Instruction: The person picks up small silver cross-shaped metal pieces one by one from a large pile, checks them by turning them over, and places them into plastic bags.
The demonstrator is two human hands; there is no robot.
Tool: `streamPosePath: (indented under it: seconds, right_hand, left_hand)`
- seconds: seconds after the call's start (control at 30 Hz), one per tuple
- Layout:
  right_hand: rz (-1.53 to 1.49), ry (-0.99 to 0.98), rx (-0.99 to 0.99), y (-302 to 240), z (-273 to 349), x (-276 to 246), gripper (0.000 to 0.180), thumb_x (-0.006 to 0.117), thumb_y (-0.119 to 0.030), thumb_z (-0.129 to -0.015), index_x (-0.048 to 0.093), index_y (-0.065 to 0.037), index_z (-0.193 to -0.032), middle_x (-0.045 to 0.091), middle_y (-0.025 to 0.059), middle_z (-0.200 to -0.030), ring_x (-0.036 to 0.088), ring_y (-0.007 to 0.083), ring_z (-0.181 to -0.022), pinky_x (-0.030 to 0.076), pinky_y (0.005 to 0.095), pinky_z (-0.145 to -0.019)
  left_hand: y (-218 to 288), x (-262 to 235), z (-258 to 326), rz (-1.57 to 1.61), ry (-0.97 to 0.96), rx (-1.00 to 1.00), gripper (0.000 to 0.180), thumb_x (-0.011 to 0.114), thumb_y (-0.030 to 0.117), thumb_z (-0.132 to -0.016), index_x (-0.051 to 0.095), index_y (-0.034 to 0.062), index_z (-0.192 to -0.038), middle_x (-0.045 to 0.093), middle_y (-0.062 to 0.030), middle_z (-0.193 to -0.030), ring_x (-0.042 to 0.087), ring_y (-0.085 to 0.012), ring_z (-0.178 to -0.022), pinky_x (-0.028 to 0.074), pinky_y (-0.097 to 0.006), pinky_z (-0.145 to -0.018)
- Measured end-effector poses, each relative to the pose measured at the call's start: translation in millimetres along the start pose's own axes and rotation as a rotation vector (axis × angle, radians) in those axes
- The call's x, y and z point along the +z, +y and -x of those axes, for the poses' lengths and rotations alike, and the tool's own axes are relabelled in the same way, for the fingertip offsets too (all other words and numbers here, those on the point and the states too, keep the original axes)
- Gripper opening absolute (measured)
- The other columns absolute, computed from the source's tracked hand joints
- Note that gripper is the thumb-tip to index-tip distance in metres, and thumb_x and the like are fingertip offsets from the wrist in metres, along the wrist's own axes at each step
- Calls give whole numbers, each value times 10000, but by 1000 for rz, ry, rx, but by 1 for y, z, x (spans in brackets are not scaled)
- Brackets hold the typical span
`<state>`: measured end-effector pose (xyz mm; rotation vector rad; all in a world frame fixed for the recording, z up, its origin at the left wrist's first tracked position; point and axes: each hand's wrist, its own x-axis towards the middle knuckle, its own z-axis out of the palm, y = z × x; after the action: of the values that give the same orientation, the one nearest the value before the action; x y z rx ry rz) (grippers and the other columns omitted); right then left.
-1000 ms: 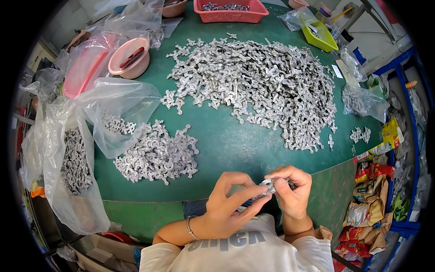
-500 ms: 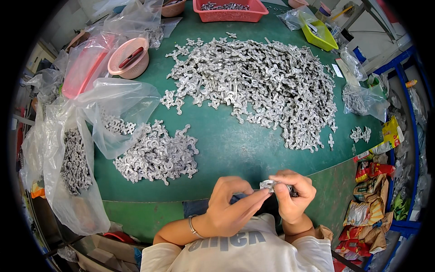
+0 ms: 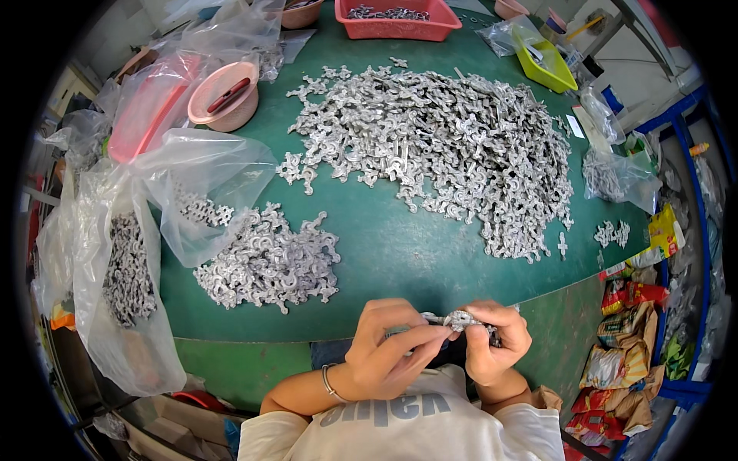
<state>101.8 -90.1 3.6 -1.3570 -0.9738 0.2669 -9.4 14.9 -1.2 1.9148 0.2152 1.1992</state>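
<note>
My left hand [image 3: 390, 344] and my right hand [image 3: 496, 342] meet above the table's near edge, fingers closed. Between them is a small silver-grey metal casting [image 3: 461, 320], pinched by my right thumb and fingers. More grey metal shows beneath my right fingers, partly hidden. My left fingertips touch the casting's left side, and a thin metal end pokes out by the left index finger; whether it is a separate piece I cannot tell. Beyond lies a large heap of similar castings [image 3: 438, 146]. A smaller pile [image 3: 269, 257] sits to the left of my hands.
Clear plastic bags [image 3: 127, 269] holding castings are at the left. A pink bowl [image 3: 223, 96] carries a red-handled tool. A red tray [image 3: 400, 23] of metal parts stands at the back, a yellow-green basket [image 3: 544, 65] at back right. A blue rack [image 3: 680, 146] borders the right side.
My right hand has lowered slightly and the casting shows more fully between my hands. A thin metal end now shows by my left index finger. The view has shifted a little.
</note>
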Motion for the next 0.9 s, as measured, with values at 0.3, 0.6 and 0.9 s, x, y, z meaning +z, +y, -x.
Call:
streamPosePath:
  seconds: [0.3,0.6,0.9]
  right_hand:
    - [0,8,12,2,5,-2,152,616,-16,-773,545,63,-881,631,185,-766,620,178,-627,490,253,-557]
    - [-337,57,291,2,3,-2,185,599,-83,-819,509,58,-897,614,155,-776,573,126,-582,460,225,-516]
    - [-601,31,487,6,-3,-4,143,536,-87,-859,517,46,-908,608,145,-728,536,112,-523,392,201,-452]
  left_hand:
    - [1,3,-2,36,2,-88,338,728,-53,-588,622,46,-893,540,-68,-855,538,-214,-727,436,-294,-623]
    - [-2,5,-7,198,-53,-224,282,703,-80,-605,625,-14,-868,550,-103,-837,514,-177,-719,417,-257,-610]
    - [-1,6,-6,220,-86,-257,306,731,-51,-604,624,-15,-889,550,-110,-859,526,-165,-722,423,-254,-621]
